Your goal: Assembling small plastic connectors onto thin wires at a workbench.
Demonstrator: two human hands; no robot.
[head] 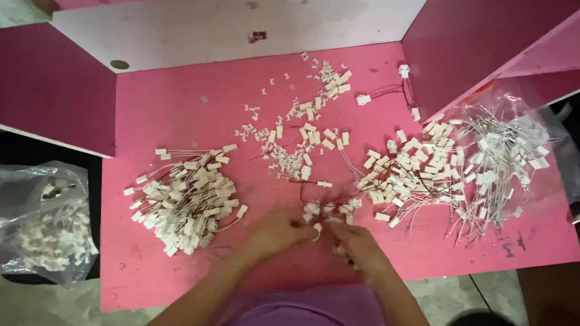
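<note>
Both my hands meet near the front edge of a pink table (pixel 169 103). My left hand (pixel 276 230) and my right hand (pixel 359 249) pinch small white plastic connectors with thin wires (pixel 324 211), and the fingers are blurred. A heap of wired white connectors (pixel 185 199) lies to the left of my left hand. A larger heap of the same parts (pixel 415 170) lies to the right, beyond my right hand. Loose small white connector pieces (pixel 303 133) are scattered in the middle of the table.
A clear plastic bag (pixel 515 148) holding wired connectors lies open at the table's right end. Another clear bag of white parts (pixel 26 224) sits on the floor at the left. Pink panels (pixel 38 81) wall in the table on both sides, with a white back panel (pixel 232 25).
</note>
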